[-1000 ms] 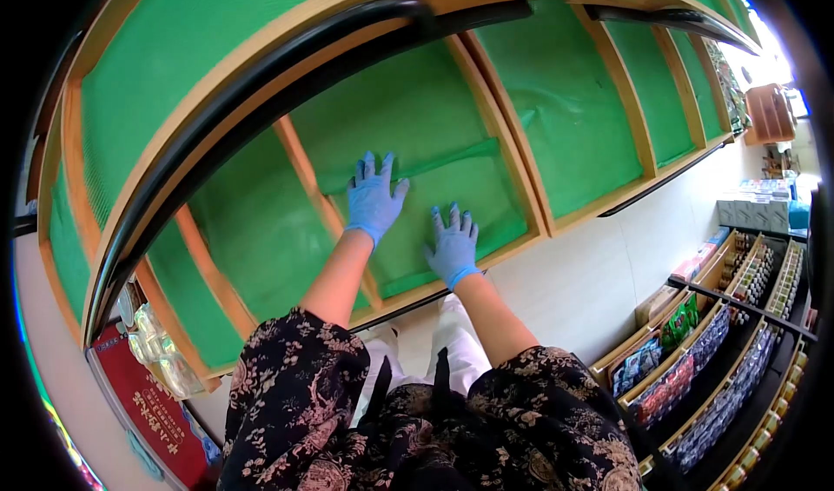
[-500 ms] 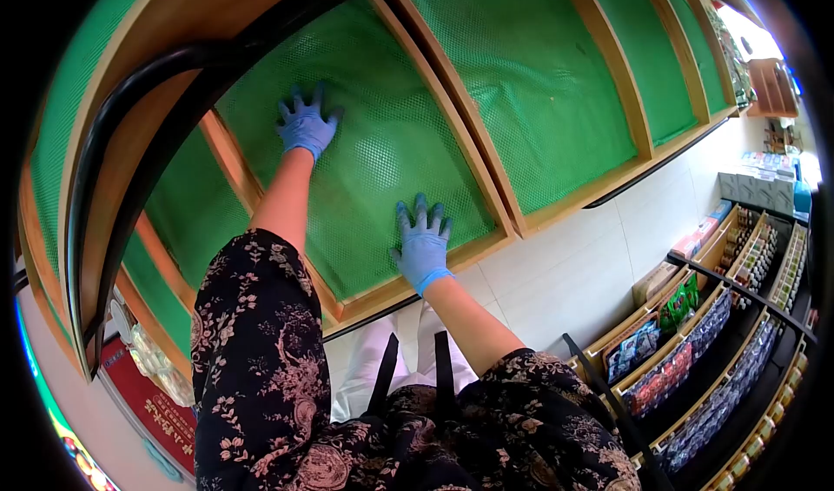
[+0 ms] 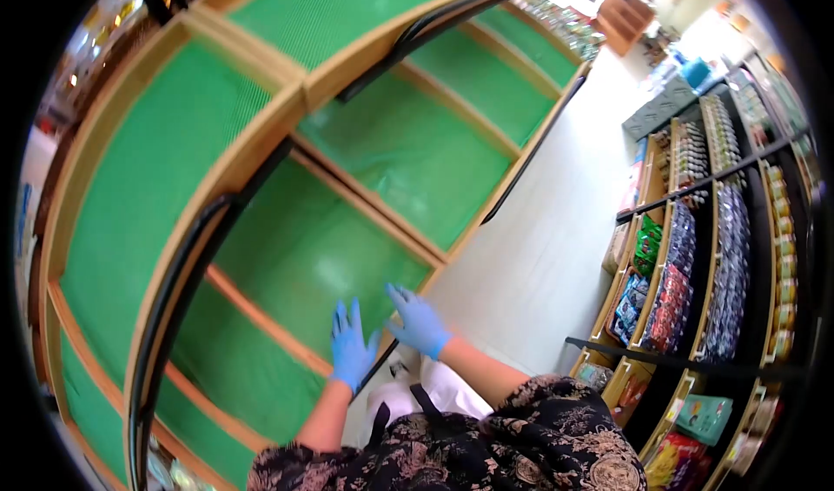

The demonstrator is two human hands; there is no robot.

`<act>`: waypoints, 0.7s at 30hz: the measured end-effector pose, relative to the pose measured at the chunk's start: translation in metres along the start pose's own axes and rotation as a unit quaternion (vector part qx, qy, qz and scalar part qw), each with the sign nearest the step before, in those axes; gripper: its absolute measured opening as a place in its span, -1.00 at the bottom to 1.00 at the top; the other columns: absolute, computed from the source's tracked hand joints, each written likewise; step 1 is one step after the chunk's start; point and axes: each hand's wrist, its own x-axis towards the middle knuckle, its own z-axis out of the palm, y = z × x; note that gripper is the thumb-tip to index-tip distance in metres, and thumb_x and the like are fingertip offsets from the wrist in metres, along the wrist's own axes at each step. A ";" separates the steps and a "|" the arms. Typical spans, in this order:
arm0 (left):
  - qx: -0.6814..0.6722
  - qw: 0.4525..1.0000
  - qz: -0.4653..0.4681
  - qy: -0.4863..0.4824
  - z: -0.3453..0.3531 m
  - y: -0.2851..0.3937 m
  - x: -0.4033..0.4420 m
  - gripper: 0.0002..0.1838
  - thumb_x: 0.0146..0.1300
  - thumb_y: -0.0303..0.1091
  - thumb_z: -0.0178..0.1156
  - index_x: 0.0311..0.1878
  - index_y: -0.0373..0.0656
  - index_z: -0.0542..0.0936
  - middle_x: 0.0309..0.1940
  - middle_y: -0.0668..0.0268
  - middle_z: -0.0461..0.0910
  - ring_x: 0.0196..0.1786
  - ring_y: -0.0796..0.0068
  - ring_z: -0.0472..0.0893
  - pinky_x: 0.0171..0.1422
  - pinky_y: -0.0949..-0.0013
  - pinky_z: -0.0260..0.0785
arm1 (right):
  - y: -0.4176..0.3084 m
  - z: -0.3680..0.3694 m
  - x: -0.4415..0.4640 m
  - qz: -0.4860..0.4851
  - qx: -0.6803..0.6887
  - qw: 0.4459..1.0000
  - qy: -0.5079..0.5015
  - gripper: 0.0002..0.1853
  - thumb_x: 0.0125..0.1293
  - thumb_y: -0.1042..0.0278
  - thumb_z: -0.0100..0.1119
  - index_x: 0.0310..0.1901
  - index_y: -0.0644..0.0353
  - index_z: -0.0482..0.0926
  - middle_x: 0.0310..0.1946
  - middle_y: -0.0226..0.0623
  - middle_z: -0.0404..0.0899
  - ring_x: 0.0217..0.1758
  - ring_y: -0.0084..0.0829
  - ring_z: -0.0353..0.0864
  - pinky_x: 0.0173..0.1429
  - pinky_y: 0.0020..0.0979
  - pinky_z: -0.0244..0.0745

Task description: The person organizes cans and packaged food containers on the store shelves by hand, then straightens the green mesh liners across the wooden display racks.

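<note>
My left hand (image 3: 352, 348), in a blue glove, has its fingers stretched out and holds nothing. It is over the front part of a shelf compartment lined with green mesh (image 3: 321, 248), beside a wooden divider (image 3: 269, 324). Close to its right, my right hand (image 3: 419, 321), gloved in blue too, is open above the front wooden edge near the compartment's corner. Whether either hand touches the mesh or the wood cannot be made out.
An upper green-lined shelf (image 3: 174, 143) with a black rail (image 3: 174, 300) rises at the left. Across the pale floor (image 3: 539, 222) on the right stand racks of packaged goods (image 3: 669, 308). Grey boxes (image 3: 660, 109) are at the back right.
Both hands have drawn back from the mesh toward the front edge and come closer together. The view has turned, showing more of the right-hand racks. The mesh lining now reaches the compartment's front.
</note>
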 end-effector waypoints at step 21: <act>-0.679 0.649 -0.086 -0.333 0.009 0.354 0.125 -0.34 0.44 0.14 -0.19 0.36 -0.21 0.30 0.25 0.04 0.42 0.18 0.21 0.52 0.31 0.20 0.35 | 0.173 -0.335 -0.162 0.071 0.497 0.853 0.146 -0.38 0.46 0.02 0.00 0.38 0.26 0.23 0.17 -0.15 0.47 0.09 -0.42 0.54 0.16 -0.41 0.44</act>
